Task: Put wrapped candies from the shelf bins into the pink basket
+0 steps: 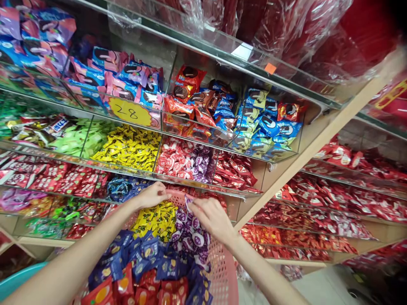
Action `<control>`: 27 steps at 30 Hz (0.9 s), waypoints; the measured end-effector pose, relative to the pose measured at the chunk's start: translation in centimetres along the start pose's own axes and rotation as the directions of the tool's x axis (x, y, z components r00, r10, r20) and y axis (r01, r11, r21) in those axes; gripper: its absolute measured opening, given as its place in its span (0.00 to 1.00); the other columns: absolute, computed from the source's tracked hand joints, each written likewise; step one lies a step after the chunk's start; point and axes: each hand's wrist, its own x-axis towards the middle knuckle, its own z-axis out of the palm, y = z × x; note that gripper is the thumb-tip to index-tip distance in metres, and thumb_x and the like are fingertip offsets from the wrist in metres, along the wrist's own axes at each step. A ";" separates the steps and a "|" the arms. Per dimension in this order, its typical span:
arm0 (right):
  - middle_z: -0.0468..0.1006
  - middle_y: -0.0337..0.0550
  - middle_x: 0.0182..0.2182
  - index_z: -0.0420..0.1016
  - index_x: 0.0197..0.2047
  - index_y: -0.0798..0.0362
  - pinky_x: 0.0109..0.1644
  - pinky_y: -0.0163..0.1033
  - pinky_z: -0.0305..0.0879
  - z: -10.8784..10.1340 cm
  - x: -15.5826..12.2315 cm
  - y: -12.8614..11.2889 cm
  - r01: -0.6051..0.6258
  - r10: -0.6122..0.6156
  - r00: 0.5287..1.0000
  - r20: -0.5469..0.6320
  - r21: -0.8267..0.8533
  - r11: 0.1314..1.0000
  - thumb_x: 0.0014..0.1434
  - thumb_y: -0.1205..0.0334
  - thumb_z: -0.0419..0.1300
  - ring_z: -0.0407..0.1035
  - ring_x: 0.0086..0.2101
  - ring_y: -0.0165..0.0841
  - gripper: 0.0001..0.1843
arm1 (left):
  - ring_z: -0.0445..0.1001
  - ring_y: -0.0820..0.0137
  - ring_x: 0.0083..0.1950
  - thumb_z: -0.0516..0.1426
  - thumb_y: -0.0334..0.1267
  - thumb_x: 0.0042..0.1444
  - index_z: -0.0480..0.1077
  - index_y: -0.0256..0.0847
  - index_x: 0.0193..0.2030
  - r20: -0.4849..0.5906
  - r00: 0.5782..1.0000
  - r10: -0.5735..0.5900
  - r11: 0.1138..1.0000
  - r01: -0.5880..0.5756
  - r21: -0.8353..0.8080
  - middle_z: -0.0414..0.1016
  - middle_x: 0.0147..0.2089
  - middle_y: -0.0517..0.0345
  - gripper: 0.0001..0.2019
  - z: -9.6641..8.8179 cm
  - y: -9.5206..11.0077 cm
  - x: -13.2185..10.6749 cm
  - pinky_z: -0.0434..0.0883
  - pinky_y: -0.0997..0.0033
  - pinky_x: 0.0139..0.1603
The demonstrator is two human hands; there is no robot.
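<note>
A pink perforated plastic basket [224,271] is in front of me, filled with wrapped candies. My left hand [153,195] is closed on its far rim. Just right of it, my right hand [210,216] pinches a purple-and-white wrapped candy [188,201] above the basket, near the far rim. Below my right hand lies a pile of purple twist-wrapped candies [187,233]. Yellow wrapped candies [155,220] sit beside them on the left. Nearer to me are dark blue packets [149,254] and red packets [124,284].
Glass-fronted shelves [203,186] with several candy compartments rise beyond the basket. A yellow tag [130,111] reads 28. A slanting wooden panel [314,144] divides them from more shelves of red candies [337,197]. A teal basin rim [25,271] shows at lower left.
</note>
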 end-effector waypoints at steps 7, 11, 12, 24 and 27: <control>0.69 0.46 0.40 0.61 0.50 0.53 0.43 0.40 0.56 6.4 -1.8 0.4 0.008 0.011 0.981 0.195 -0.097 0.995 0.59 0.68 0.46 0.60 0.39 0.33 0.16 | 0.65 0.70 0.34 0.51 0.55 0.43 0.67 0.38 0.21 -0.012 1.000 -0.006 1.000 0.006 0.008 0.65 0.37 0.57 0.20 0.0 0.0 -0.1 0.60 0.74 0.35; 0.69 0.44 0.35 0.63 0.47 0.52 0.42 0.40 0.55 6.3 -1.0 -0.2 -0.002 0.028 0.968 0.250 -0.106 0.994 0.57 0.67 0.50 0.60 0.38 0.34 0.14 | 0.65 0.70 0.34 0.51 0.56 0.44 0.67 0.38 0.21 -0.014 1.000 0.000 1.000 0.000 0.024 0.66 0.37 0.57 0.20 0.0 0.0 -0.1 0.60 0.74 0.35; 0.69 0.44 0.35 0.63 0.47 0.52 0.42 0.39 0.55 5.5 -0.5 -0.3 0.000 0.023 0.968 0.249 -0.092 0.996 0.57 0.68 0.50 0.60 0.38 0.34 0.14 | 0.65 0.70 0.34 0.51 0.56 0.44 0.67 0.39 0.21 -0.017 1.000 0.003 1.000 -0.003 0.024 0.66 0.37 0.57 0.20 0.0 0.0 -0.1 0.60 0.74 0.35; 0.67 0.50 0.40 0.65 0.45 0.54 0.42 0.41 0.51 -1.4 10.7 7.5 -0.182 0.266 0.944 0.198 -0.360 0.915 0.59 0.69 0.43 0.56 0.42 0.37 0.14 | 0.66 0.70 0.35 0.51 0.55 0.45 0.69 0.39 0.23 -0.012 1.000 -0.026 0.999 0.026 0.032 0.67 0.39 0.57 0.19 0.0 -0.1 -0.2 0.61 0.75 0.36; 0.65 0.51 0.45 0.63 0.51 0.50 0.45 0.42 0.50 -0.3 12.0 8.9 -0.236 0.333 0.923 0.191 -0.401 0.885 0.60 0.67 0.43 0.55 0.46 0.38 0.17 | 0.67 0.71 0.34 0.50 0.53 0.46 0.69 0.39 0.24 -0.012 1.000 -0.015 0.999 0.016 0.044 0.67 0.39 0.58 0.18 0.0 -0.3 -0.2 0.61 0.76 0.36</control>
